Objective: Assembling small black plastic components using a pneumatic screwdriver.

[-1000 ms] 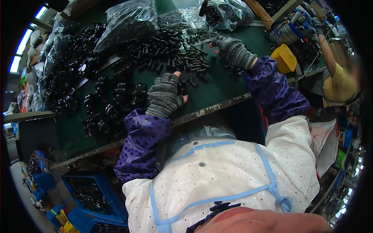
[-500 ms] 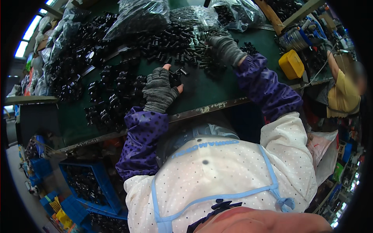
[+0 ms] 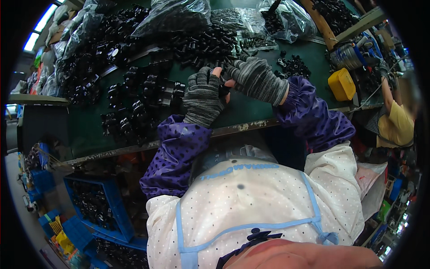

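Both hands wear grey striped fingerless gloves and meet over the green bench. My left hand (image 3: pixel 204 96) is closed around a small black part (image 3: pixel 222 90), mostly hidden by the fingers. Against it, the fingers of my right hand (image 3: pixel 257 80) are pinched together; whatever they hold is too small to make out. Just beyond the hands lies a heap of short black cylindrical pieces (image 3: pixel 201 47). Left of my left hand, black clamp-like parts (image 3: pixel 134 96) lie in rows on the bench.
Clear plastic bags (image 3: pixel 177 18) line the bench's far side. Small black ring-ended pieces (image 3: pixel 293 66) and a yellow container (image 3: pixel 341 85) lie to the right. Below left stands a blue crate (image 3: pixel 121 210) of black parts. A co-worker in yellow (image 3: pixel 396 123) is at far right.
My right hand has come left and nearer, from the heap of cylindrical pieces to my left hand. The left hand still holds the black part. The whole view has shifted slightly.
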{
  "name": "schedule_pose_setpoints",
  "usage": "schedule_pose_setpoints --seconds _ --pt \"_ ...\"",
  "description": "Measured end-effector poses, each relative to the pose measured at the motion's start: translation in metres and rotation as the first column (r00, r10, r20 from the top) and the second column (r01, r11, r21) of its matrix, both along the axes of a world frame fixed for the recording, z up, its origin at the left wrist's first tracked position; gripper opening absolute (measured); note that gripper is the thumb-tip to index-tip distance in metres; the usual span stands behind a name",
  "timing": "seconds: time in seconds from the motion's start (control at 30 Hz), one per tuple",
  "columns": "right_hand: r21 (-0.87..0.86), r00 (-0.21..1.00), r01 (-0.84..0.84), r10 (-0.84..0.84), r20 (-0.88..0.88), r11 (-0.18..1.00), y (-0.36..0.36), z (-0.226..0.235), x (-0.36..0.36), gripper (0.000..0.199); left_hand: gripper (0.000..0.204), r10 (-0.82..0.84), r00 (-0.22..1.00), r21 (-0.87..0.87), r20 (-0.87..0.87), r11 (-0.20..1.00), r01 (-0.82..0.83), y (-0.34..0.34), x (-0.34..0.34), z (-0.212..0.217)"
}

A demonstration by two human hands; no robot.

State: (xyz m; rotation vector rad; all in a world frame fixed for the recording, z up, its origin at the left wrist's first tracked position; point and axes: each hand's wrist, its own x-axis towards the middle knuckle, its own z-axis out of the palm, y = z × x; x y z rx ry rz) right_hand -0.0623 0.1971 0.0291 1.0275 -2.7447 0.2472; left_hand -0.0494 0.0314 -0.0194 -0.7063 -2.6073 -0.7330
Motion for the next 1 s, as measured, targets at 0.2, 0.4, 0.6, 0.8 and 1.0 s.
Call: schedule_pose_setpoints --seconds 0.2,0.4,0.6,0.8,1.0 --pt "0.197 0.938 -0.049 0.113 -0.328 0.979 0.016 0.022 -0.019 0.044 0.068 -0.003 1.000 0.056 -0.023 0.998 0.004 0.001 0.001 -0.004" --pt "-0.704 0.942 -0.095 -0.166 -0.292 0.704 0.117 0.137 -0.092 0.039 0.068 -0.043 0.997 0.087 -0.070 0.995 0.049 0.015 -0.006 0.000" --pt "-0.993 0.761 0.114 0.645 0.076 -0.018 0.038 0.109 -0.086 0.047 0.069 -0.004 0.998 0.136 -0.056 0.991 0.011 0.013 -0.010 -0.005" --pt "-0.972 0.451 0.099 0.880 -0.148 -0.214 0.023 0.053 -0.076 0.054 0.068 -0.047 0.990 0.097 -0.134 0.993 0.060 0.012 -0.009 0.005" --pt "-0.970 0.411 0.080 0.894 -0.176 -0.228 0.020 0.054 -0.071 0.056 0.064 -0.095 0.988 0.193 -0.120 0.974 0.117 0.018 -0.013 0.005"
